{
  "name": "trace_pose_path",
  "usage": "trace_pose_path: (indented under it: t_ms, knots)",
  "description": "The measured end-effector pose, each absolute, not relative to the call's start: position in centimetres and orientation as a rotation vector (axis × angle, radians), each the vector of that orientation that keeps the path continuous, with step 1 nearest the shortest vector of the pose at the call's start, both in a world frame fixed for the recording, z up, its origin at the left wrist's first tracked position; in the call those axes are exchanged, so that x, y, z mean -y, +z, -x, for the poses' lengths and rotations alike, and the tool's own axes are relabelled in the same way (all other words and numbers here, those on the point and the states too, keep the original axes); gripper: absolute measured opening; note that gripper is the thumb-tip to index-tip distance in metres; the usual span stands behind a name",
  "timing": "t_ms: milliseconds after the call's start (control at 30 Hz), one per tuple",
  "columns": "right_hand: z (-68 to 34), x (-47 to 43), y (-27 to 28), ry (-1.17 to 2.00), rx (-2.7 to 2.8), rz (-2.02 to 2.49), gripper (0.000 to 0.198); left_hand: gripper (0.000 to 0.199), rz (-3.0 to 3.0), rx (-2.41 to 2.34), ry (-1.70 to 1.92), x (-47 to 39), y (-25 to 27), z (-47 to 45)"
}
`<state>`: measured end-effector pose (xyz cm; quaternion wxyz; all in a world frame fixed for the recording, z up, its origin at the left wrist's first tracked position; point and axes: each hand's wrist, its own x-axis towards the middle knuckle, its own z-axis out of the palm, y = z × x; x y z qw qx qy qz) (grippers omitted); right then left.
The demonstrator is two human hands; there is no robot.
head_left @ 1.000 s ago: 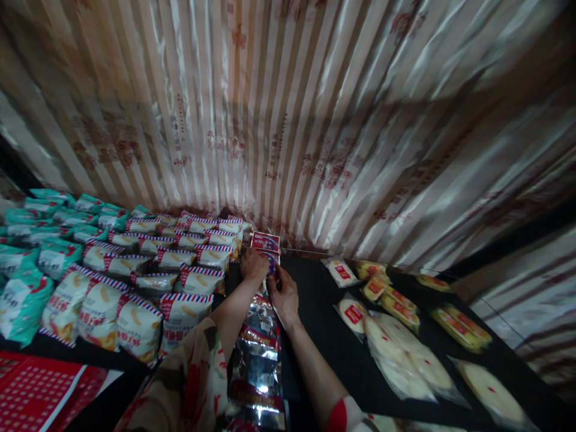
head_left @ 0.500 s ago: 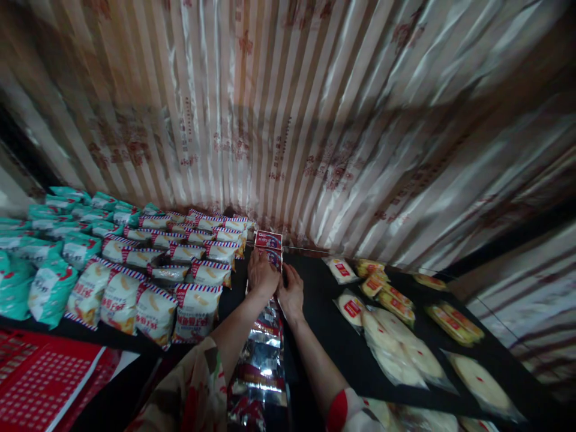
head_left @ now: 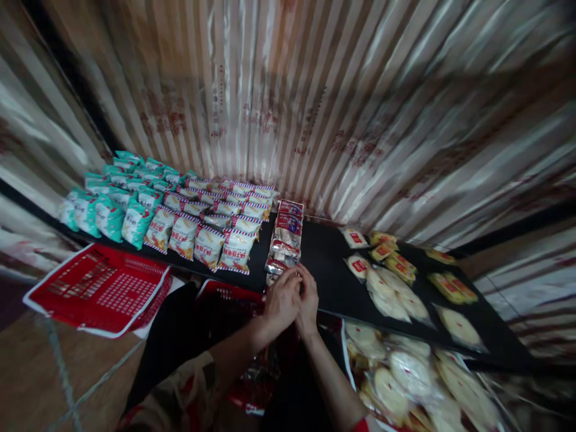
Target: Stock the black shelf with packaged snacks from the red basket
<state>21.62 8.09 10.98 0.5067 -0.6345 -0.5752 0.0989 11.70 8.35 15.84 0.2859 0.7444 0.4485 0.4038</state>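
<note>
I see bare black shelf right of the packet row on it, and a narrow gap, then striped bags, left. By the shelf's front edge, left hand and right hand touch, any grip hidden from me; the row's wrappers shine red and silver.

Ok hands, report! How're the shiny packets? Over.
Left hand and right hand together at near end of red-and-silver packet strip; grip hidden. Strip lying on black shelf. Striped-edge snack bags close on its left.

Black shelf, snack bags, red-silver packets, flat packs
</note>
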Motion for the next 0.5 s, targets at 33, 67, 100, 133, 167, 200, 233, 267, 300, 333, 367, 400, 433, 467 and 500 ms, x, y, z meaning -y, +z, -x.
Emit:
trace_pose_path:
  t_ms: [33,67,100,133,167,200,233,267,300,333,367,400,433,467,500]
  knots:
    - [-21.0,-6.6,10.8,0.248,1.399,1.518,0.034,0.031,-1.999,-1.160,1.091,-6.9,15.5,-10.8]
    - [-20.3,-5.1,10.5,0.258,1.416,1.509,0.034,0.030,-2.000,-1.124,1.103,-5.3,15.0,-9.8]
    - [-19.6,-3.7,10.0,0.272,1.439,1.504,0.035,0.030,-1.996,-1.080,1.100,-3.9,14.5,-8.9]
    - [-19.0,-2.3,9.5,0.286,1.461,1.499,0.035,0.030,-1.959,-1.067,1.094,-2.4,14.0,-7.9]
    - [-18.4,-1.0,8.9,0.307,1.487,1.501,0.035,0.031,-1.901,-1.062,1.083,-1.1,13.3,-6.9]
    - [-17.7,0.2,8.2,0.344,1.513,1.521,0.035,0.032,-1.832,-1.069,1.066,0.0,12.5,-6.1]
    - [-17.1,1.2,7.4,0.395,1.550,1.558,0.034,0.033,-1.744,-1.094,1.045,1.0,11.6,-5.2]
    - [-16.5,2.1,6.7,0.468,1.593,1.618,0.035,0.036,-1.636,-1.123,0.984,1.6,10.7,-4.5]
    - [-16.0,2.8,5.9,0.547,1.633,1.684,0.034,0.038,-1.507,-1.172,0.944,2.0,9.7,-3.9]
    - [-15.5,3.2,5.2,0.616,1.668,1.742,0.035,0.037,-1.363,-1.239,0.912,2.1,8.7,-3.3]
    - [-15.0,3.4,4.6,0.671,1.699,1.788,0.036,0.035,-1.207,-1.326,0.873,2.0,7.7,-2.9]
    - [-14.6,3.4,4.1,0.710,1.726,1.823,0.037,0.033,-1.033,-1.427,0.820,1.6,6.8,-2.5]
    - [-14.2,3.2,3.6,0.733,1.752,1.846,0.039,0.031,-0.856,-1.513,0.764,1.0,5.9,-2.2]
    - [-13.9,2.8,3.2,0.744,1.775,1.863,0.041,0.028,-0.783,-1.547,0.732,0.4,5.1,-1.9]
    - [-13.7,2.1,2.8,0.745,1.795,1.877,0.044,0.026,-0.736,-1.561,0.713,-0.3,4.4,-1.7]
